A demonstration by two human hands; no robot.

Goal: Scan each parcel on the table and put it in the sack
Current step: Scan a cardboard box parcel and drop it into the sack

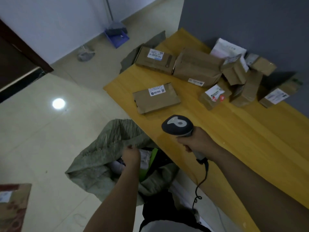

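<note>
Left hand [132, 156] sits in the mouth of the grey-green sack [103, 148], over parcels [145, 158] inside; whether it grips anything I cannot tell. Right hand [195, 141] clasps the barcode scanner [178, 125] above the worktop [234, 139]. Keep the mouth wide; next, aim squarely at the label of the nearest flat parcel [156, 99]

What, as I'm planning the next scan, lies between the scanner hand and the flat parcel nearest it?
Nothing visible does. Only yellow tabletop lies between the right hand, gripping the scanner, and the flat parcel.
</note>
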